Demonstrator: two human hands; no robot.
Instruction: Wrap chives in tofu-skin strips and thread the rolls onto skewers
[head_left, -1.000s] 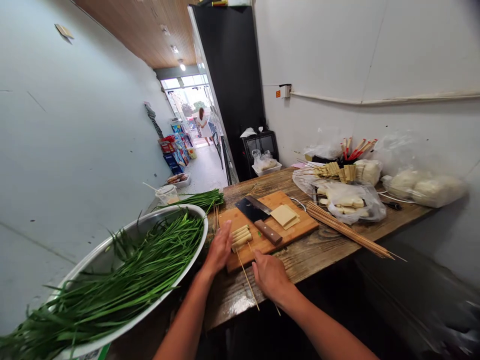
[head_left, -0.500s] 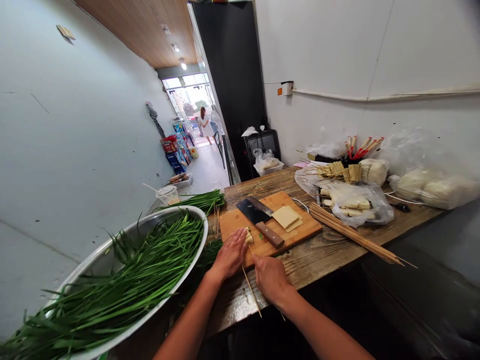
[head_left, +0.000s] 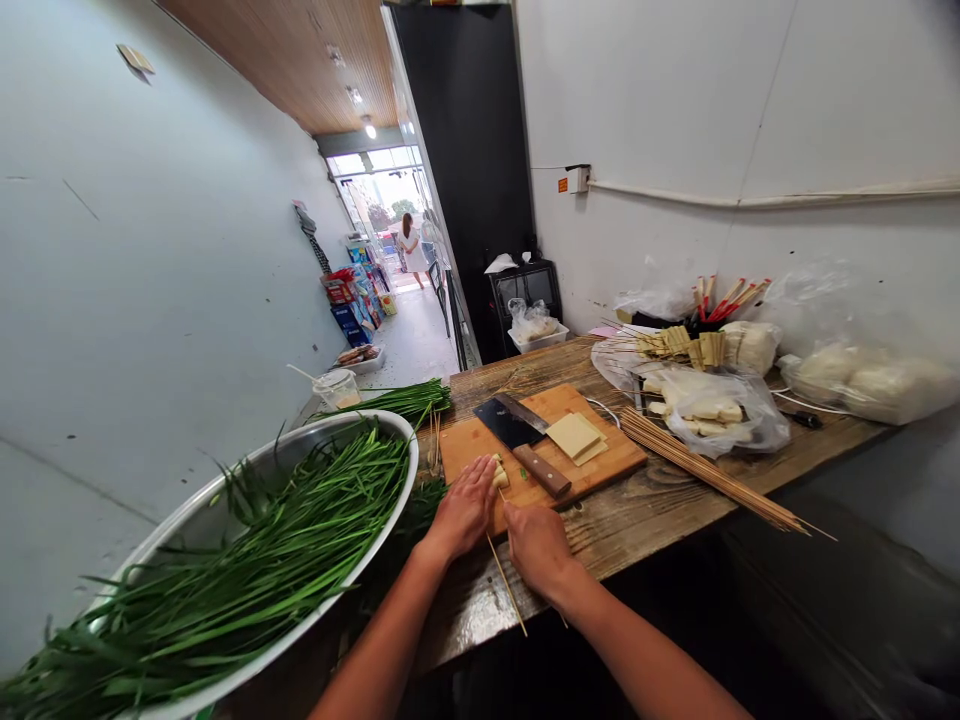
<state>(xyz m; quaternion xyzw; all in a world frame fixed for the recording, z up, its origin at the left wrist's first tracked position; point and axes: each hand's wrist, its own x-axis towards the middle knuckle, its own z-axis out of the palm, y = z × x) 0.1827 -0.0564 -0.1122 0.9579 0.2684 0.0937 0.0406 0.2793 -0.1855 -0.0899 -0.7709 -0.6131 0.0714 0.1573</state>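
Note:
My left hand [head_left: 465, 508] lies flat with fingers stretched over small pale-yellow rolls [head_left: 500, 479] with green in them, pressing them on the wooden cutting board [head_left: 611, 466]. My right hand [head_left: 538, 545] is closed in a pinch on a thin bamboo skewer, most of it hidden by the hand; its tip points at the rolls. Another bamboo skewer [head_left: 509, 592] runs from under the rolls toward the table's front edge. Beyond my hands a cleaver [head_left: 541, 470] with a wooden handle rests on the board, beside square pale-yellow sheets [head_left: 576, 437], stacked flat.
A large metal basin [head_left: 411, 455] of long green chives [head_left: 300, 560] stands at the left. Right of the board lie a bundle of bamboo skewers [head_left: 709, 475] and a plastic bag [head_left: 712, 410] over pale pieces. A person [head_left: 411, 250] is at the far doorway.
Both hands keep nearly the same place at the rolls. The right hand has shifted very slightly; the whole view has moved a little.

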